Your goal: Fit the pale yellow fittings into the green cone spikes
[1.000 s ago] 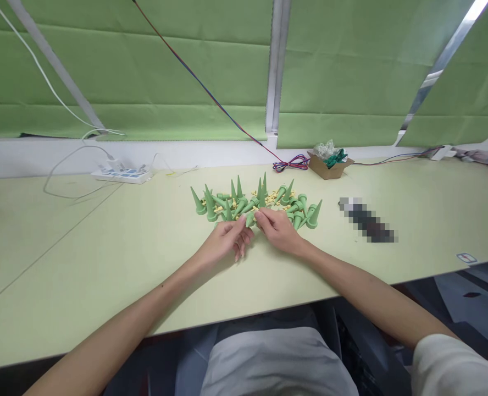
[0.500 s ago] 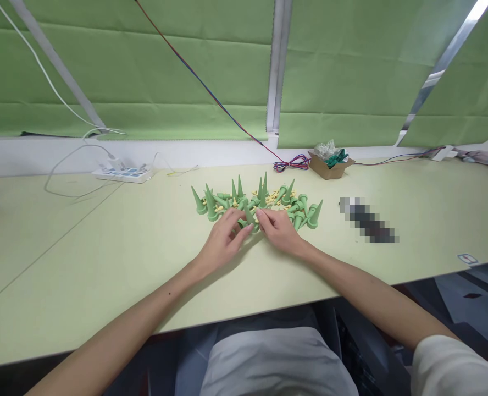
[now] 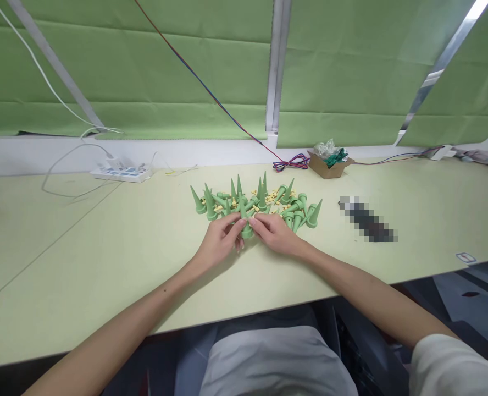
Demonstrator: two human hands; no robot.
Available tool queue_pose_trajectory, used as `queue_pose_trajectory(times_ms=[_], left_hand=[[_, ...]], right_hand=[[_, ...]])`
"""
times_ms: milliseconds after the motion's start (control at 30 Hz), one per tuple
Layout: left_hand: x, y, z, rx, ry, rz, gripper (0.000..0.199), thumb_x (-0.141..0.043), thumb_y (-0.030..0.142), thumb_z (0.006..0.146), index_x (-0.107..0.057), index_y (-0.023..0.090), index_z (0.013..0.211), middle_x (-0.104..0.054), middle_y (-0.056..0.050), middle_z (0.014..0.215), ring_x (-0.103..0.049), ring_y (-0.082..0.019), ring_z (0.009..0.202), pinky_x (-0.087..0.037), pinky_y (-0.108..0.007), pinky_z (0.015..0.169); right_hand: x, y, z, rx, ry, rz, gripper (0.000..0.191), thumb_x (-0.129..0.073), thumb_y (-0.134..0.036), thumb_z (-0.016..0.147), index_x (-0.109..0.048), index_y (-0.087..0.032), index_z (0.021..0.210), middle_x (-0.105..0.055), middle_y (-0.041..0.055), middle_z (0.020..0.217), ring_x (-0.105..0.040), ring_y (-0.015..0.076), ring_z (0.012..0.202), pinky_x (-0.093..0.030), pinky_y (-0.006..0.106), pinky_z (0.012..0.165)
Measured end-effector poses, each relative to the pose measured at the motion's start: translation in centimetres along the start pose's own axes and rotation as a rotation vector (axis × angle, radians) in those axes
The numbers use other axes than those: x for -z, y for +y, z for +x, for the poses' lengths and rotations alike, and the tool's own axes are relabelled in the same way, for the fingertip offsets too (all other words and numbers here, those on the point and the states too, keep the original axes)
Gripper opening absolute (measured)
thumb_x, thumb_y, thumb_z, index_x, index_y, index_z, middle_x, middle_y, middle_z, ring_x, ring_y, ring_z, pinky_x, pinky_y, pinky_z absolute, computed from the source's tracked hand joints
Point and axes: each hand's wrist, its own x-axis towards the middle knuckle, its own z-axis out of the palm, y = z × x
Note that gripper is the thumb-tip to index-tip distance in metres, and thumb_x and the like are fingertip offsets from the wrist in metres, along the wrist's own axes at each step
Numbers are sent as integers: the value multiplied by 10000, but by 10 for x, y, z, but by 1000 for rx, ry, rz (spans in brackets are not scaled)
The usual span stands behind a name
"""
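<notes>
A green cone-shaped plastic spike (image 3: 247, 231) stands point up between my two hands, over the near edge of a group of parts. My left hand (image 3: 219, 240) is closed round its left side, with the thumb across the front. Against its right side, my right hand (image 3: 277, 234) has thumb and fingers pinched together. Whatever small part the right fingertips hold is hidden. Beyond the hands, more green spikes (image 3: 210, 204) stand upright or lie on their sides. Small yellow pieces (image 3: 271, 196) are scattered among them.
The pale table (image 3: 104, 264) has a white power strip (image 3: 122, 174) at the back left. A small cardboard box (image 3: 328, 167) with plastic bags stands at the back right, beside a coiled cable (image 3: 291, 163). A pixelated dark object (image 3: 367, 220) lies to the right.
My hands have drawn the spike slightly left and nearer to me. My left fingers have closed round it, and the right fingertips have come in against its side.
</notes>
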Motion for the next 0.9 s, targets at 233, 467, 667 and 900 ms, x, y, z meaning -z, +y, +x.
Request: queue_pose_trajectory(times_ms=[233,467,667,900], left_hand=[[1,2,0,51,-54,-114,396,-541,524,937,-492,194,723,-556,30,517,-589,-157,455,-457,-273,499],[3,-2,2,100,-114,-160,395,-546,540,935,-511,195,746,-575,21,516,-582,-157,439,-443,-278,500],[3,-2,2,119,-129,-181,393,-553,546,929,-537,196,753,-574,22,500,-549,-152,426,-436,-287,493],[3,-1,2,147,-133,-174,405,-547,551,929,-542,190,745,-567,22,503,-547,-143,430,-445,-282,485]], right_hand=[[-1,1,-2,15,3,-6,415,-410,-369,1021,-374,-199,644,-378,-49,577,-363,102,553,-303,262,580],[-1,2,-3,58,-4,-92,412,-416,-356,1016,-311,-205,647,-288,-61,575,-291,96,535,-255,264,553],[1,0,-4,60,-23,-132,410,-410,-354,1014,-304,-208,646,-288,-60,577,-286,99,537,-253,268,557],[2,1,-4,83,-47,-132,394,-422,-338,1009,-317,-206,653,-293,-63,574,-287,96,534,-254,263,556]])
